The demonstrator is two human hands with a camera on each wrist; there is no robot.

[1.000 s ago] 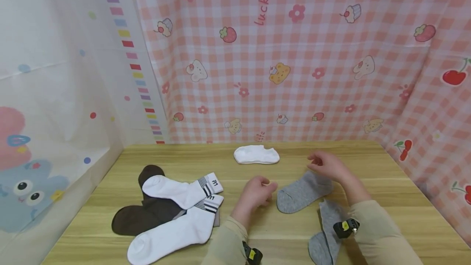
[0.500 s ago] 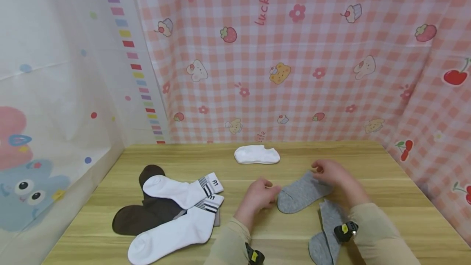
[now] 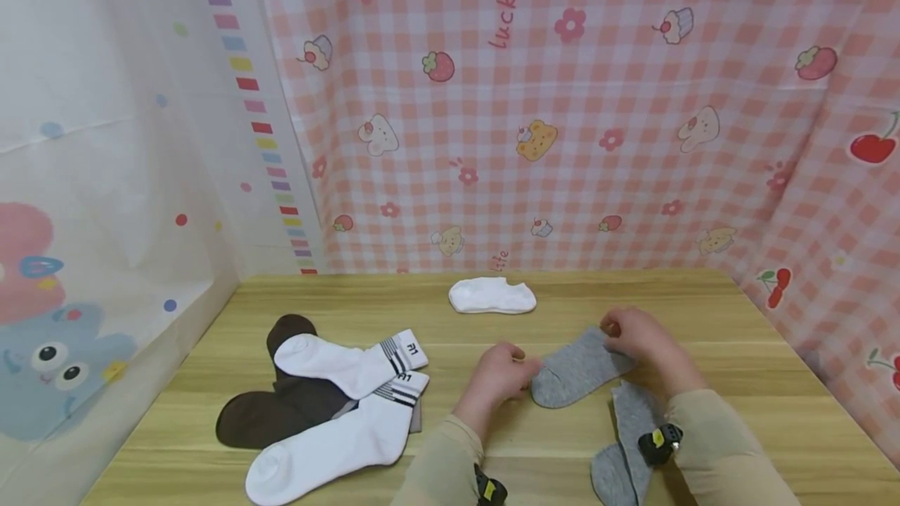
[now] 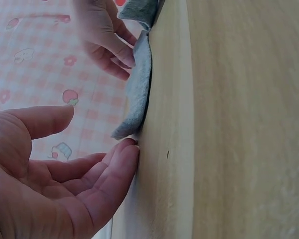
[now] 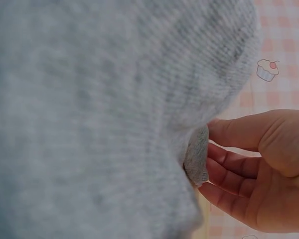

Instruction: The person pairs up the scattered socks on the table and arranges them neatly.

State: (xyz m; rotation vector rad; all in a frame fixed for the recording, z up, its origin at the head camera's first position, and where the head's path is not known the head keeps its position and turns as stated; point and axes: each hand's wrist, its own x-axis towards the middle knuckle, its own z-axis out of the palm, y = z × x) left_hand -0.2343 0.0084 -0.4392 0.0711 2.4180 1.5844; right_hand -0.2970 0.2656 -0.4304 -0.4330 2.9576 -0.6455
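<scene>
In the head view a grey ankle sock (image 3: 578, 372) lies flat on the wooden table between my two hands. My left hand (image 3: 498, 375) is at its toe. Seen from the left wrist, the fingertips rest low by the toe, with the thumb held well apart. At the cuff end is my right hand (image 3: 636, 338). In the right wrist view its thumb and fingertips meet the sock's edge (image 5: 197, 157), spread apart from each other. A second grey sock (image 3: 628, 443), folded over, lies under my right forearm and fills much of the right wrist view.
To the left lie two white socks (image 3: 337, 447) with striped cuffs, crossed over dark brown socks (image 3: 281, 416). A white low-cut sock (image 3: 492, 295) is near the table's far edge. A pink checked curtain (image 3: 450, 178) hangs behind the table.
My right hand has come down and closer, onto the grey sock's cuff. My left hand has shifted right, up to its toe. The socks lie as before.
</scene>
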